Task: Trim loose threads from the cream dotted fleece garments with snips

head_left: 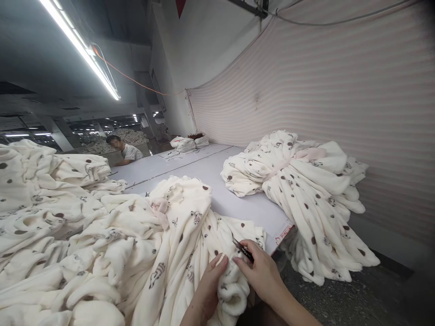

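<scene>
Cream fleece cloth with brown dots and small animal prints lies heaped in front of me, its near end hanging over the table edge. My left hand is closed on a fold of this fleece, thumb on top. Just to its right, my right hand grips a pair of small dark thread snips, their pointed tips towards the upper left and close above the cloth. The fingers of my right hand also rest near the bunched fleece edge. Part of the snips is hidden inside the hand.
A tied fleece bundle hangs over the right side of the pale table. More fleece is piled at left. Folded white stacks stand at the far end, near a person. A striped curtain borders the right.
</scene>
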The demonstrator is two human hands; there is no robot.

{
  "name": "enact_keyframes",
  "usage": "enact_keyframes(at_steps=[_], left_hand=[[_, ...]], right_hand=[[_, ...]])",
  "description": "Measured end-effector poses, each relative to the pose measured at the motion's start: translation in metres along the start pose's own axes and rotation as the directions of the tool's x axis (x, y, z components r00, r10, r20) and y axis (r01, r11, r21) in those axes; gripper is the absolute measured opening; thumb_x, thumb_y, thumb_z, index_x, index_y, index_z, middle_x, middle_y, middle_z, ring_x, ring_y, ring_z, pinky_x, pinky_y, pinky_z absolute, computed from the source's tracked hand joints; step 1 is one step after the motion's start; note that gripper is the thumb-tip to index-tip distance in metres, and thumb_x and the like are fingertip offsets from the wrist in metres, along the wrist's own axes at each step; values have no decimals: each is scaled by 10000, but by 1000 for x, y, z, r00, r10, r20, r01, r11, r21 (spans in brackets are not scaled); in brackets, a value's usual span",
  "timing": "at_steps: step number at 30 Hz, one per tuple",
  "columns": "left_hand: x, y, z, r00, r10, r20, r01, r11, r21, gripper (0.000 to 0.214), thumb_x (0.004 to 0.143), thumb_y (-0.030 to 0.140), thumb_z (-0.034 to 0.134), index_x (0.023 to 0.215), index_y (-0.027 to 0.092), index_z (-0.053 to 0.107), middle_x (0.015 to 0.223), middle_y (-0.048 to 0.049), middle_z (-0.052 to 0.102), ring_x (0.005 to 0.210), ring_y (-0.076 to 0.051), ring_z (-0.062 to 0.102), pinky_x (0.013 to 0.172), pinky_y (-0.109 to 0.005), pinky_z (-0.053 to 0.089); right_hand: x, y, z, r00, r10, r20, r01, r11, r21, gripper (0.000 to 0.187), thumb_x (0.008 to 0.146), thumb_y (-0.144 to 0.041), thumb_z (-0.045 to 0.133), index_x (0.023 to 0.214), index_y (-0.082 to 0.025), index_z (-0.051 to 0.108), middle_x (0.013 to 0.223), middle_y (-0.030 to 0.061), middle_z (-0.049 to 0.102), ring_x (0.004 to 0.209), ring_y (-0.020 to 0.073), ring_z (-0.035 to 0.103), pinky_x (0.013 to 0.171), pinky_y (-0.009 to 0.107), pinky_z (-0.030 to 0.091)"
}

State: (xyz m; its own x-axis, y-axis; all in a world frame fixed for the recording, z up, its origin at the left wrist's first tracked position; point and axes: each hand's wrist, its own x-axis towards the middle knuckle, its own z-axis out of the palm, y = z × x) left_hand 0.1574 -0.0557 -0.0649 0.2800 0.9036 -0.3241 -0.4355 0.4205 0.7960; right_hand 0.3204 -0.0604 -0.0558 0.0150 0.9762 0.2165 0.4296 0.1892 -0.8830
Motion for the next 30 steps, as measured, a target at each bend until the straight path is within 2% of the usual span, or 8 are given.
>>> enact_keyframes(at_steps=[2, 6, 10, 13, 16, 19, 26, 30], left_hand=[[-2, -2, 0, 999, 22, 38, -21, 1000, -19, 352, 797, 342, 645, 1090, 149, 636, 1028, -110, 698, 1010, -237, 623, 904, -326, 447], [-4, -4, -2, 981, 85, 174, -70, 993, -94, 334, 836, 320, 580, 1095, 119, 646, 1097, -134, 677, 1072, -273, 591, 937, -370, 434], [-3, -4, -5, 985, 83, 152, -59, 986, -156, 316, 851, 289, 542, 1091, 113, 646, 1059, -120, 693, 1088, -272, 581, 945, -379, 427], [-5, -3, -5, 981, 86, 173, -64, 990, -127, 297, 846, 262, 555, 1089, 116, 644, 1026, -114, 701, 1057, -259, 595, 931, -371, 430], [-7, -1, -2, 976, 81, 201, -64, 994, -88, 289, 836, 255, 572, 1077, 117, 650, 991, -111, 707, 1009, -250, 614, 903, -355, 440], [-8, 0, 2, 978, 60, 201, -47, 997, -68, 303, 817, 276, 584, 1067, 120, 657, 978, -111, 707, 971, -252, 625, 868, -341, 450], [-5, -3, -1, 986, 57, 153, -52, 998, -40, 278, 794, 254, 595, 1028, 124, 667, 942, -85, 716, 922, -231, 635, 838, -309, 450], [-5, -3, -4, 991, 1, 137, 10, 996, -84, 306, 809, 277, 563, 1050, 109, 653, 936, -92, 719, 932, -238, 639, 829, -304, 450]], right_hand=[[5, 7, 8, 999, -14, -35, 12, 999, -53, 170, 775, -265, 527, 930, -228, 584, 935, 34, 626, 890, 219, 574, 750, 301, 441], [11, 23, 20, 998, -48, -37, 49, 998, 25, 100, 787, -216, 458, 809, -212, 555, 796, 9, 595, 781, 184, 571, 700, 271, 445], [11, 20, 19, 998, -50, -46, 52, 998, 30, 84, 817, -259, 480, 779, -210, 538, 775, 2, 575, 754, 177, 559, 684, 271, 441], [6, 14, 9, 998, -62, 27, 62, 998, 23, 73, 782, -270, 573, 811, -211, 604, 860, 15, 598, 840, 195, 576, 760, 298, 444], [-2, 17, -3, 990, -53, 128, 42, 995, 88, 208, 791, -341, 605, 951, -220, 659, 956, 35, 624, 949, 211, 584, 851, 322, 443], [-9, 22, -10, 989, -33, 143, 19, 995, 101, 256, 823, -384, 573, 983, -222, 689, 984, 52, 648, 998, 226, 584, 904, 348, 431], [-5, 13, -7, 989, -70, 131, 67, 997, 27, 225, 828, -364, 564, 932, -246, 725, 915, 43, 677, 899, 223, 620, 806, 326, 463], [-3, 15, -4, 991, -42, 127, 31, 996, 85, 264, 839, -393, 537, 852, -208, 725, 849, 45, 677, 855, 218, 623, 782, 317, 467]])
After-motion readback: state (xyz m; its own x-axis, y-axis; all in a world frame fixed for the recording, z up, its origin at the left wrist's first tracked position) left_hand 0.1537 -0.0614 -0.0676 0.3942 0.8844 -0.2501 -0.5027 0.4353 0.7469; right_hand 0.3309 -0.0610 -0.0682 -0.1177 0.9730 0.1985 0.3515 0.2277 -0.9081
